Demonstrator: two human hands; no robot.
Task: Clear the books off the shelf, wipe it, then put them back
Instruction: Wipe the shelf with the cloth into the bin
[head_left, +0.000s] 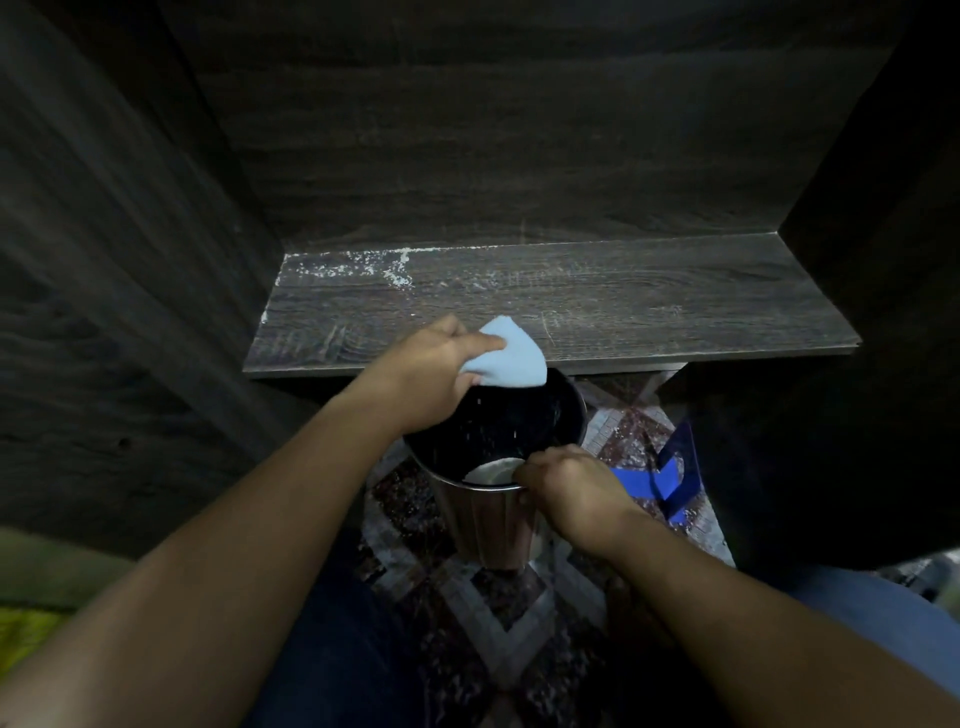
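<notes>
A dark wood-grain shelf (597, 306) lies in front of me with no books on it. White dust and crumbs are scattered over its far left part. My left hand (426, 374) grips a light blue cloth (506, 358) at the shelf's front edge, over the mouth of a metal bin (483, 519). White specks are falling into the bin's dark inside. My right hand (566, 488) clasps the bin's near rim, holding it just below the shelf edge.
Dark wooden side walls (130, 260) and a back panel (493, 156) enclose the shelf. Below is a patterned tiled floor (498, 623) dusted with white specks. Blue tape marks (670, 478) lie on the floor to the right. No books are in view.
</notes>
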